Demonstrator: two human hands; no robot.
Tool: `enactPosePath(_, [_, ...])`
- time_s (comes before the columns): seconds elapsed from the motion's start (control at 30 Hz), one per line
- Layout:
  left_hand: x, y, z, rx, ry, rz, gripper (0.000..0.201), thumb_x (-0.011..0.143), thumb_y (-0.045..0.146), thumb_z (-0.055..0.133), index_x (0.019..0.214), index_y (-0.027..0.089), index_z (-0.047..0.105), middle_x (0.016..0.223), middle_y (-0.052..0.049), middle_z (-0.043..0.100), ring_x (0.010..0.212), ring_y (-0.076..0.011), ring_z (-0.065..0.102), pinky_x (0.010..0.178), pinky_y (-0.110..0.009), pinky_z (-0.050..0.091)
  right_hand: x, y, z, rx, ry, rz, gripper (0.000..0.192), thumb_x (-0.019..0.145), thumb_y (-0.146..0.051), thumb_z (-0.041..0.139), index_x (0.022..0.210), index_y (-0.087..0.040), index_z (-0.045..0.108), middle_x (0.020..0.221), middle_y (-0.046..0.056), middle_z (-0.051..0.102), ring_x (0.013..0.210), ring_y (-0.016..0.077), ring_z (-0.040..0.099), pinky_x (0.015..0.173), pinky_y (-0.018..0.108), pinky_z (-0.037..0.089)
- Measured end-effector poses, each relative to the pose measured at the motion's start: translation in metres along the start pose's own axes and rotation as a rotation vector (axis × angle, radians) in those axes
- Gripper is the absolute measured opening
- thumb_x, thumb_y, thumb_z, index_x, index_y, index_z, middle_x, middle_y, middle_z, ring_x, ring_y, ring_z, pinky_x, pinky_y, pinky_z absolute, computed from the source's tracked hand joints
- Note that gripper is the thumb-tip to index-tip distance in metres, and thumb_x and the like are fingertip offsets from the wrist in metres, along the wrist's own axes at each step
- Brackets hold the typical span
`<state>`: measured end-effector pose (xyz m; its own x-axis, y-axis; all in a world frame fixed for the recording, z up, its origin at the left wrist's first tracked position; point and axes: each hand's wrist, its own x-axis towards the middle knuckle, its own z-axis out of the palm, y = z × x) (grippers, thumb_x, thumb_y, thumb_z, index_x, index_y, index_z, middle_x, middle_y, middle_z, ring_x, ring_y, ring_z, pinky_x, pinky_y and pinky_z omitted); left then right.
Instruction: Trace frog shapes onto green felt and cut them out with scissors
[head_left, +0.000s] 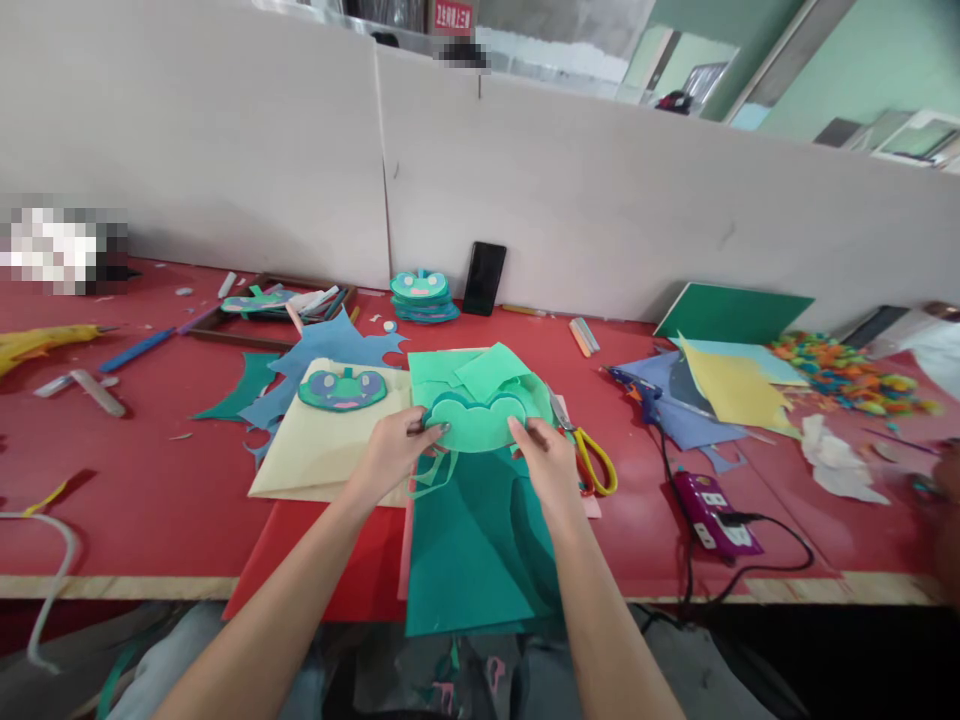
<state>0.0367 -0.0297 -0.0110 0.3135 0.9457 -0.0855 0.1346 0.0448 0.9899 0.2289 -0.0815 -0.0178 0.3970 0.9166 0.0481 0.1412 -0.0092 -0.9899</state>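
Observation:
A light green felt mask shape (477, 424) with a darker green edge along its top is held between my two hands. My left hand (397, 445) pinches its left end, and my right hand (541, 455) grips the right end. Below it lie dark green felt sheets (472, 550) and light green felt scraps (491, 370). Scissors with yellow handles (596, 462) rest just right of my right hand. On a cream felt sheet (322, 450) to the left sits a finished-looking monster face (343, 388) in green and purple.
At the back stand a stack of similar felt faces (424, 297) and a black phone (484, 278) leaning on the partition. A glue gun (637, 388) lies right, its cable near a purple power box (716, 515). Colourful small pieces (855, 375) are heaped at far right; a dark tray (277, 338) stands left.

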Motion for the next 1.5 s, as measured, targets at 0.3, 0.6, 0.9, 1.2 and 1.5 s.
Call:
enactPosePath(0.3, [0.002, -0.008, 0.002, 0.0, 0.041, -0.034, 0.035, 0.065, 0.05, 0.067, 0.06, 0.019, 0.051, 0.054, 0.002, 0.062, 0.059, -0.0198, 0.067, 0.052, -0.026, 0.052, 0.001, 0.009, -0.001, -0.116, -0.029, -0.044, 0.037, 0.077, -0.052, 0.057, 0.064, -0.019, 0.048, 0.05, -0.002, 0.058, 0.045, 0.0123, 0.049, 0.046, 0.023, 0.037])
enactPosePath(0.6, [0.002, -0.007, 0.003, -0.042, 0.044, -0.016, 0.038, 0.064, 0.055, 0.064, 0.065, 0.018, 0.055, 0.057, 0.002, 0.062, 0.059, -0.0182, 0.065, 0.059, -0.03, 0.055, 0.0, 0.008, -0.001, -0.105, 0.014, -0.017, 0.037, 0.073, -0.052, 0.061, 0.065, -0.017, 0.054, 0.053, 0.0, 0.06, 0.047, 0.013, 0.05, 0.048, 0.023, 0.039])
enactPosePath(0.9, [0.003, -0.008, 0.004, -0.08, 0.056, -0.041, 0.035, 0.06, 0.049, 0.069, 0.068, 0.016, 0.06, 0.063, 0.001, 0.065, 0.06, -0.0168, 0.064, 0.062, -0.031, 0.055, 0.001, 0.008, 0.0, -0.058, 0.025, -0.059, 0.034, 0.072, -0.049, 0.063, 0.08, -0.016, 0.064, 0.066, -0.001, 0.061, 0.066, 0.0165, 0.057, 0.062, 0.027, 0.046])
enactPosePath(1.2, [0.003, -0.01, 0.005, -0.081, 0.029, -0.064, 0.035, 0.064, 0.051, 0.066, 0.069, 0.017, 0.059, 0.063, 0.001, 0.065, 0.062, -0.0186, 0.066, 0.064, -0.033, 0.056, 0.004, 0.014, 0.0, 0.003, 0.074, -0.008, 0.034, 0.068, -0.048, 0.066, 0.076, -0.015, 0.067, 0.063, 0.0, 0.061, 0.064, 0.0171, 0.057, 0.063, 0.029, 0.049])
enactPosePath(1.5, [0.001, -0.008, 0.006, -0.063, 0.015, -0.066, 0.03, 0.066, 0.043, 0.068, 0.077, 0.017, 0.06, 0.065, 0.001, 0.065, 0.064, -0.0171, 0.066, 0.066, -0.032, 0.056, 0.003, 0.011, 0.001, -0.016, 0.087, 0.008, 0.035, 0.065, -0.048, 0.068, 0.07, -0.013, 0.066, 0.055, -0.001, 0.056, 0.057, 0.0149, 0.052, 0.058, 0.027, 0.046])
